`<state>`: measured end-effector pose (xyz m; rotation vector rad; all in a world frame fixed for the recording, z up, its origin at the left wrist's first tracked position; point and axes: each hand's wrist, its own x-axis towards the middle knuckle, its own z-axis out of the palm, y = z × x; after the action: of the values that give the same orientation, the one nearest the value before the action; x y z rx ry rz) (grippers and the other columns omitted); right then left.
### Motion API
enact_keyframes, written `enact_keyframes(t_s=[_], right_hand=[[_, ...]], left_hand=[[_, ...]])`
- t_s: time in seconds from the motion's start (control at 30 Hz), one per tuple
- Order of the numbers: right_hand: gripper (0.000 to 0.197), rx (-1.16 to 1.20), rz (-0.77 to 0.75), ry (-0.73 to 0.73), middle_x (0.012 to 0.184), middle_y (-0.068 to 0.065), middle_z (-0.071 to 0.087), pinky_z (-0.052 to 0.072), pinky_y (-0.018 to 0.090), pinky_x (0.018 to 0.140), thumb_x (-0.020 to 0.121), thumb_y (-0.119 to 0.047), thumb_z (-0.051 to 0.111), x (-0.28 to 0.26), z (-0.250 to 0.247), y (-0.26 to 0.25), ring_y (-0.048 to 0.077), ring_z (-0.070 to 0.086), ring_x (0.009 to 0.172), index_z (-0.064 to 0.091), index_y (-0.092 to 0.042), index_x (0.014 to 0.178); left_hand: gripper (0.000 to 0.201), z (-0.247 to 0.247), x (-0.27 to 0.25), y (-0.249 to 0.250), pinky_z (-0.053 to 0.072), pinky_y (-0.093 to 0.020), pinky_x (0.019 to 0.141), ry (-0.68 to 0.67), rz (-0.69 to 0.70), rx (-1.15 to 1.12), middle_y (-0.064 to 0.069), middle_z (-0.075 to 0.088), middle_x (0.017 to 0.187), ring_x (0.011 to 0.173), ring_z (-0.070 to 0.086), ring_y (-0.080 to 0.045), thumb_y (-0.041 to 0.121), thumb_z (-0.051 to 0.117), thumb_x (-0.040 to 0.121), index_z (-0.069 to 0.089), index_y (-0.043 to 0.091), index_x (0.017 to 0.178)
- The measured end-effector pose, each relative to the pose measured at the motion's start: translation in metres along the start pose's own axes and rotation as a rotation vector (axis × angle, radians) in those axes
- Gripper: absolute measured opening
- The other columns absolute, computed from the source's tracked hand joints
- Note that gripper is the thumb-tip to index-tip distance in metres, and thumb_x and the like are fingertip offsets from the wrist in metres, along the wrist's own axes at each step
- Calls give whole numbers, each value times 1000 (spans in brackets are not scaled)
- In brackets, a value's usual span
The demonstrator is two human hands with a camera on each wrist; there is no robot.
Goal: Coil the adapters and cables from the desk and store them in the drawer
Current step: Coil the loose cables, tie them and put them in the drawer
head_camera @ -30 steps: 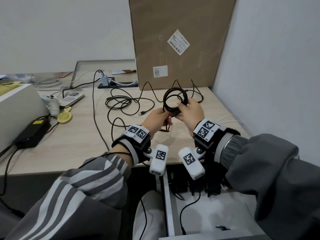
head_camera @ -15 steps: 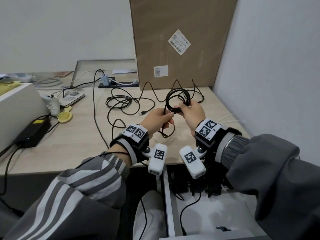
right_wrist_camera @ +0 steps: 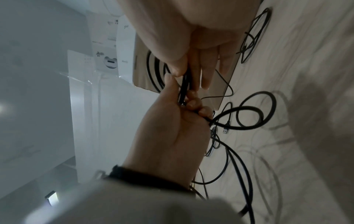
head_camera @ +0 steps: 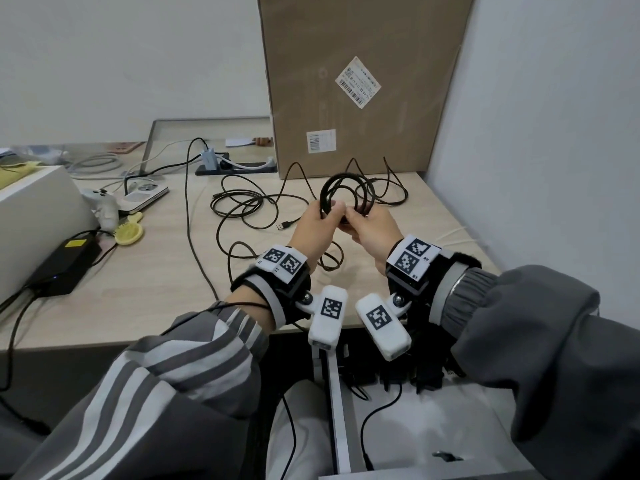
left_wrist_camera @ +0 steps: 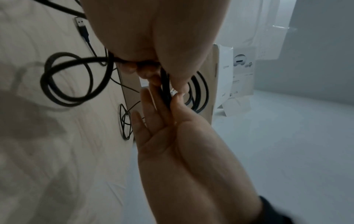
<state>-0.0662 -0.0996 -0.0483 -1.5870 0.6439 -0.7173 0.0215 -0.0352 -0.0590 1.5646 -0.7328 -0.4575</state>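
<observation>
Cardboard box point(head_camera: 360, 81) (upright) behind cable coil point(head_camera: 341, 195)

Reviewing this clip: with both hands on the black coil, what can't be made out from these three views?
- Coil: head view, the left hand and right hand cover its lower part; whether it is tied cannot be told.
- Drawer: head view, the sleeves and wrist cameras hide most of its contents.
- White tag: left wrist view, too small to read.
- Labels on the cardboard box: head view, too small to read.
</observation>
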Motion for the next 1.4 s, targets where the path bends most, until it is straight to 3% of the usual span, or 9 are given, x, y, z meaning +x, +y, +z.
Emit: enact_keyframes(t_s=[0.13, 0.3, 0.43, 0.63, 0.7, 0.83, 1.0, 1.23, 1.4], right_hand=[[20, -47, 56, -79, 106, 11, 69, 48, 10, 59, 99, -17, 48, -4, 3, 2, 17, 67, 92, 62, -5, 106], [26, 37, 160, -92, 108, 5, 70, 50, 34, 91, 101, -23, 44, -5, -3, 2, 12, 70, 86, 57, -8, 117], [29, 7, 159, -131, 111, 2, 70, 49, 31, 88, 102, -28, 40, -5, -6, -1, 11, 69, 90, 61, -18, 120], [29, -41, 182, -190, 108, 1, 71, 50, 27, 80, 102, -34, 39, -7, -14, -4, 10, 70, 89, 62, -22, 116], [32, -112, 171, -213, 110, 2, 70, 50, 25, 75, 102, -34, 38, -6, -15, -5, 13, 70, 90, 61, -22, 121], [32, -250, 148, -187, 104, 7, 72, 49, 27, 70, 99, -32, 43, -1, -15, -8, 18, 69, 89, 59, -14, 120], [34, -383, 109, -186, 100, 7, 71, 48, 29, 70, 95, -38, 49, 3, -15, -6, 18, 65, 85, 59, -13, 117], [28, -415, 35, -170, 100, 2, 63, 45, 23, 64, 95, -31, 55, 3, -11, 2, 16, 61, 83, 55, -7, 110], [13, -426, -87, -160, 95, 8, 65, 48, 36, 85, 90, -21, 60, 6, -23, 9, 21, 62, 89, 57, -12, 99]], left_hand=[[23, -7, 3, -1, 47, -36, 84, 64, 28, 96, -4, 62, 91, 89, 59, -23, 33, 44, 100, 54, 13, 95], [28, -9, 1, 1, 43, -30, 75, -20, 38, 116, -2, 58, 92, 82, 54, -15, 36, 44, 100, 56, 10, 102], [20, -6, -6, 7, 40, -18, 65, -83, -6, -176, 3, 63, 91, 79, 57, -8, 29, 45, 101, 55, 12, 98], [46, -4, -4, 7, 52, -33, 85, -191, -34, -242, -11, 64, 96, 92, 62, -21, 42, 37, 102, 56, 0, 102], [52, -3, -3, 8, 51, -37, 86, -155, -65, -232, -12, 65, 92, 89, 63, -23, 46, 29, 103, 58, 4, 91], [45, -2, 3, 8, 42, -39, 82, -93, -80, -250, -3, 57, 74, 83, 55, -24, 42, 30, 103, 50, 14, 74], [33, -3, 3, 13, 41, -26, 64, -9, -106, -329, 1, 42, 65, 62, 48, -14, 26, 31, 104, 50, 12, 81], [32, -8, 3, 7, 37, -26, 61, 0, -105, -252, 3, 39, 63, 61, 43, -12, 29, 33, 104, 50, 14, 81], [31, -8, -4, 0, 32, -23, 57, -68, -98, -174, 5, 39, 64, 60, 41, -10, 30, 31, 104, 49, 16, 83]])
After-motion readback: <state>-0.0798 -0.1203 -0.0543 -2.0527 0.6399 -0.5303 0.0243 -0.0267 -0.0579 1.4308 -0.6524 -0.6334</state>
